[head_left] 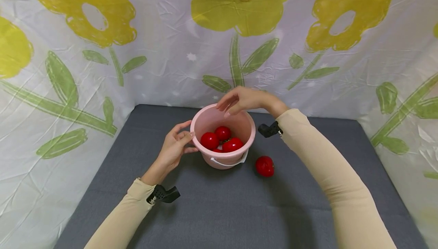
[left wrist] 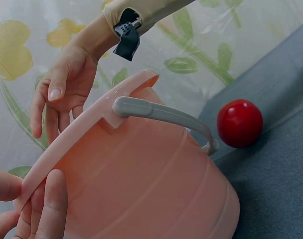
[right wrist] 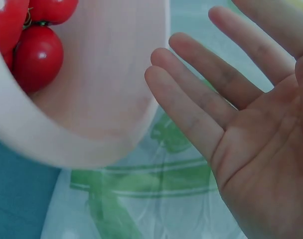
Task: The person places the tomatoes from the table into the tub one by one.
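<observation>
A pink bucket [head_left: 242, 126] with a white handle [head_left: 227, 164] stands on the dark cloth, and several red tomatoes [head_left: 209, 141] lie in its bottom. My left hand [head_left: 172, 146] holds the bucket's rim on the left side, pinching it between thumb and fingers in the left wrist view. Above the far part of the opening is my right hand [head_left: 243, 100], palm down, with nothing in it. Its fingers look spread and loosely straight in the right wrist view. One more tomato [head_left: 265, 166] rests on the cloth to the right of the bucket.
Dark grey cloth [head_left: 226, 214] covers the tabletop. A pale curtain [head_left: 164, 66] printed with yellow flowers hangs close behind the bucket and along both sides. Each wrist wears a black camera [head_left: 270, 129].
</observation>
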Motion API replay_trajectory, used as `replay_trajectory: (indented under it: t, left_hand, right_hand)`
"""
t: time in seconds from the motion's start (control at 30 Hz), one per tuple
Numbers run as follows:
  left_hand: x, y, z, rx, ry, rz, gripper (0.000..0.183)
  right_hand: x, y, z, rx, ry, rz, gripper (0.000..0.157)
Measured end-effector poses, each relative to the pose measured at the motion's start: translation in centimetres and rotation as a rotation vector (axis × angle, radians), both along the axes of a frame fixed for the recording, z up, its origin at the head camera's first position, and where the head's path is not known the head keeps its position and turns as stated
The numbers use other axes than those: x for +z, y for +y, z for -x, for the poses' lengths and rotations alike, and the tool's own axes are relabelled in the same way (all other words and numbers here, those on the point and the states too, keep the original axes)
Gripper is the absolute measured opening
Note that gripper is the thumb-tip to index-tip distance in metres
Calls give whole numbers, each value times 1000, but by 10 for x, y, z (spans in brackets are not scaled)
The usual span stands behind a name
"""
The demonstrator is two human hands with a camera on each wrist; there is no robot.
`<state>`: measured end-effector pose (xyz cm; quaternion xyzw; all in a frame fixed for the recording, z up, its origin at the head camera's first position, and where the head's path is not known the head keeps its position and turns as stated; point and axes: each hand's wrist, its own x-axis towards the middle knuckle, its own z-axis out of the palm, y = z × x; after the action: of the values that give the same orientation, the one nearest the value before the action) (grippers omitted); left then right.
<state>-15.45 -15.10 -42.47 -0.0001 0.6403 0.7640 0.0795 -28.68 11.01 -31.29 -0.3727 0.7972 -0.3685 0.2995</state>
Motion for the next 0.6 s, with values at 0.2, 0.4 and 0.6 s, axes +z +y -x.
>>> replay_trajectory:
  t: [0.2,0.4,0.6]
  left_hand:
    - [0,1,0,3,8,-9,55]
    - [0,0,0,7,10,-5,56]
    - [0,0,0,4,4,-6,57]
  right_hand:
    - [9,19,-8,-54,4,2,39]
    - [18,43,-15,-109,43,-2,44]
    - [19,67,-19,-114,94,0,45]
